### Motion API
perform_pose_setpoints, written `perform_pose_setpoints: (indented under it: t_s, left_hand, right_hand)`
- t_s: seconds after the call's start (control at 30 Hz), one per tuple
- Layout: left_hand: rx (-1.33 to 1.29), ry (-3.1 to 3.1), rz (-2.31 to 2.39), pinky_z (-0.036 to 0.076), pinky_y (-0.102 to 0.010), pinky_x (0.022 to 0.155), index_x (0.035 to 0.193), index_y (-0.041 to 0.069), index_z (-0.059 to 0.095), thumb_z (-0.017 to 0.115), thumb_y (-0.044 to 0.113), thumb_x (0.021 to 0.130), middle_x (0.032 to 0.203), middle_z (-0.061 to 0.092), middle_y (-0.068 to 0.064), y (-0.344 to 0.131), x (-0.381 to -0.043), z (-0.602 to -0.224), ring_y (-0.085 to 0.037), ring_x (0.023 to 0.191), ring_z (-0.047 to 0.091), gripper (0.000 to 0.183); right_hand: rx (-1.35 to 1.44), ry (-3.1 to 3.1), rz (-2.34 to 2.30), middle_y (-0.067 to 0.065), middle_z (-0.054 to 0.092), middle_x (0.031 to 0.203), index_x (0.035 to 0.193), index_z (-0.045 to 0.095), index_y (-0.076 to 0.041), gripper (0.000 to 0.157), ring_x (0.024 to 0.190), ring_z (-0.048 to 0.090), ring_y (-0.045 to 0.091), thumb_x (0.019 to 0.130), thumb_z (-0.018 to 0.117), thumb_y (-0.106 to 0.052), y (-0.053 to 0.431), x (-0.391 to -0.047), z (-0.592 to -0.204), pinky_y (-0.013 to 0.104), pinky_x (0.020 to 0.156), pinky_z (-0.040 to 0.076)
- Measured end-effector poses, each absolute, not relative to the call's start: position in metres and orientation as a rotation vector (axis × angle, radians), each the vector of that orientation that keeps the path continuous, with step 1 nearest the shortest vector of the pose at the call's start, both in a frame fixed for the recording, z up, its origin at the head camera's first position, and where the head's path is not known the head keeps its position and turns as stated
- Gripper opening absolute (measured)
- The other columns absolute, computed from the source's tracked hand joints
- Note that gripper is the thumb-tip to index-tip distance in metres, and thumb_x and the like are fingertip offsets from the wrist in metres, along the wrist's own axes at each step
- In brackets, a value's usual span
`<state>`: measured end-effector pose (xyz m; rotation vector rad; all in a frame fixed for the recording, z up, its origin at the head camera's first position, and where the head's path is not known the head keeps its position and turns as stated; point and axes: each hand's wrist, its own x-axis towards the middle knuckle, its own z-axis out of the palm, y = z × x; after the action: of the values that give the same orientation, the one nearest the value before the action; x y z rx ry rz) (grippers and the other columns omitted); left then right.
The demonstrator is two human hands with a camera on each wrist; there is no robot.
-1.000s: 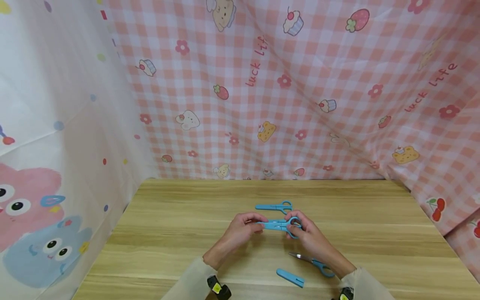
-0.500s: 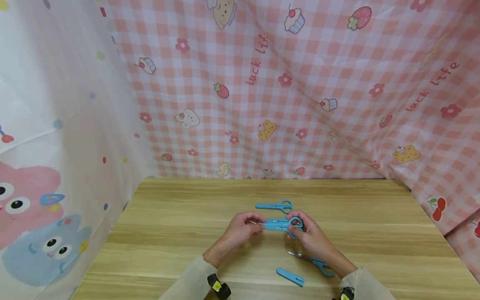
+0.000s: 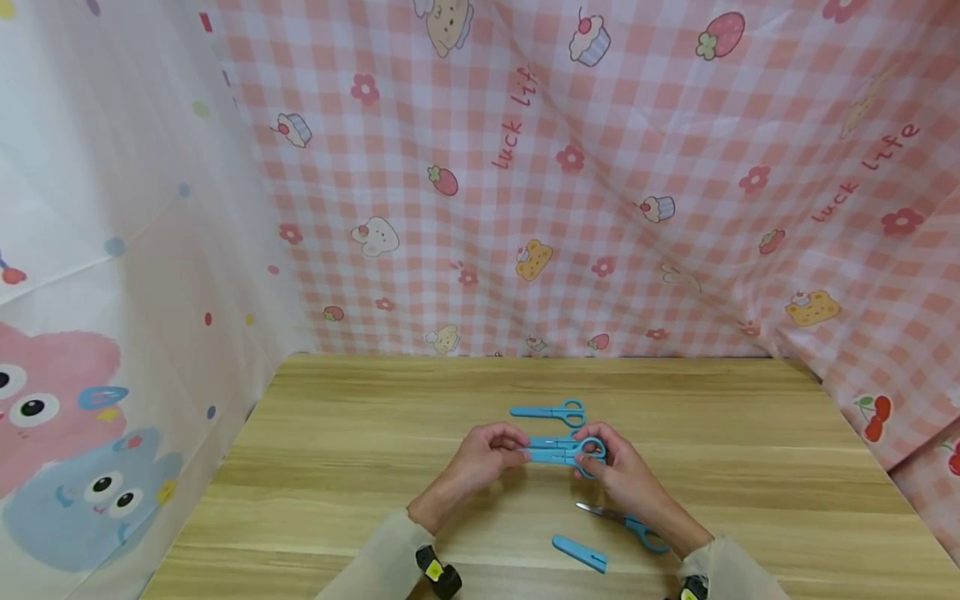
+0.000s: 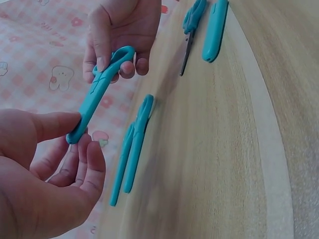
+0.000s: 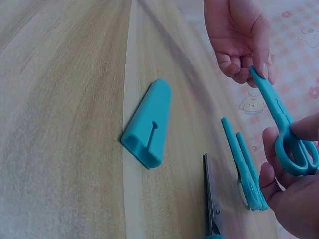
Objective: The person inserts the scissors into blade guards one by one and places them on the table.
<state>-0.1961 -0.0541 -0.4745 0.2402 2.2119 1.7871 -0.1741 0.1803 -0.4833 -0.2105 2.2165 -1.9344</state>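
Observation:
Both hands hold one pair of blue scissors (image 3: pixel 553 456) with its blade cover on, level above the table. My left hand (image 3: pixel 486 457) pinches the closed tip of the cover (image 4: pixel 92 102) between thumb and fingers. At the other end, my right hand (image 3: pixel 621 467) grips the finger loops (image 5: pixel 289 154), thumb on top. Just behind the held pair in the head view lies a second covered pair (image 3: pixel 546 442) on the table, partly hidden. Farther back rests a third covered pair (image 3: pixel 546 412).
An uncovered pair of scissors (image 3: pixel 626 522) with metal blades lies beneath the right forearm. Nearer the front, a loose blue blade cover (image 3: pixel 580 554) rests with its slotted open end rightward. The wooden table (image 3: pixel 360 417) meets a pink checked cloth (image 3: pixel 480 308) behind.
The held scissors have shifted slightly toward me and right in the head view, so more of the covered pair behind them shows. Both hands keep their grip.

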Motion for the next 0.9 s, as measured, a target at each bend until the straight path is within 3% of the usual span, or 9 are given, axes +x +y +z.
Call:
perform_pose_setpoints:
  t_s: [0.2, 0.63, 0.9]
  left_hand:
    - [0.208, 2.225, 1.763, 0.049, -0.028, 0.072, 0.1, 0.003, 0.068, 0.073, 0.01, 0.089, 0.087, 0.065, -0.002, -0.054, -0.196, -0.476, -0.013, 0.079, 0.058, 0.014]
    - [0.191, 2.21, 1.758, 0.05, -0.033, 0.073, 0.104, 0.0, 0.066, 0.073, 0.006, 0.088, 0.089, 0.065, -0.004, -0.057, -0.196, -0.482, -0.014, 0.078, 0.06, 0.018]
    - [0.173, 2.216, 1.731, 0.047, -0.027, 0.066, 0.105, -0.002, 0.065, 0.072, 0.004, 0.087, 0.087, 0.066, -0.003, -0.059, -0.197, -0.486, -0.016, 0.077, 0.06, 0.02]
  right_hand:
    - [-0.184, 2.249, -1.904, 0.015, 0.055, 0.096, 0.121, 0.049, 0.004, 0.028, 0.086, 0.065, 0.033, 0.095, 0.06, 0.0, 0.179, -0.174, -0.485, 0.033, 0.072, 0.055]
    - [-0.131, 2.326, -1.846, 0.013, 0.056, 0.094, 0.119, 0.052, 0.002, 0.027, 0.083, 0.066, 0.031, 0.094, 0.061, 0.002, 0.176, -0.174, -0.489, 0.03, 0.069, 0.053]
    - [-0.08, 2.43, -1.78, 0.008, 0.061, 0.093, 0.117, 0.055, -0.001, 0.029, 0.084, 0.056, 0.017, 0.09, 0.067, 0.001, 0.175, -0.175, -0.492, 0.023, 0.066, 0.047]
